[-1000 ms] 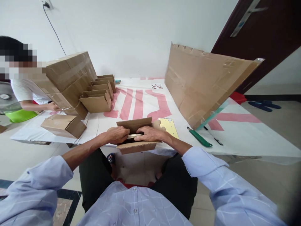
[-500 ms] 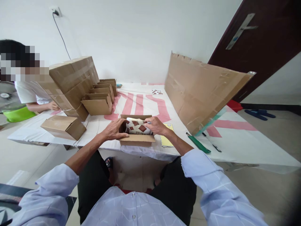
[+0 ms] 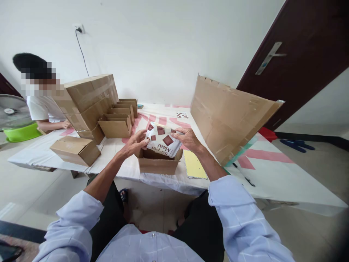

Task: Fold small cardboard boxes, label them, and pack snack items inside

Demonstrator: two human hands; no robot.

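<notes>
We see a plain white wall (image 3: 152, 54) behind, with a socket (image 3: 79, 28) and plugged-in black cord (image 3: 82, 54) on the left, a dark brown door (image 3: 308, 47) with metal handle (image 3: 269, 60) on the right. Across the middle we have a long table (image 3: 286, 182), white cover, pink bands. Floor (image 3: 54, 185) is pale tile, dark skirting (image 3: 332, 142) at right, light soft and fairly even.

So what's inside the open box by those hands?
In the open box, only a shadowy strip of the inside shows. The Super Meal packet, held by the left hand and right hand, covers much of it, so I can't tell what's at the bottom.
</notes>
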